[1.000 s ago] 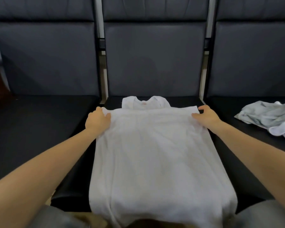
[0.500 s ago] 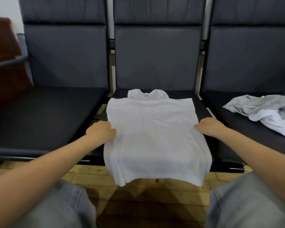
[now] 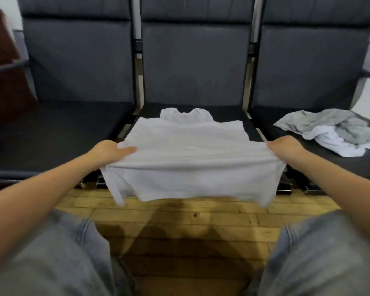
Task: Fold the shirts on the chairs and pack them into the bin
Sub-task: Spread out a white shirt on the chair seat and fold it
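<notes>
Both hands pinch white shirt at its sides, lifting a fold over the middle chair.

Left hand grips the shirt's left edge, thumb on top of the cloth; right hand grips the right edge, fingers curled in. Collar end lies flat on the seat, hem hangs off the seat front above the wooden floor. Crumpled grey and white shirts sit piled on the right chair. Left chair is beside them. No bin in view.
</notes>
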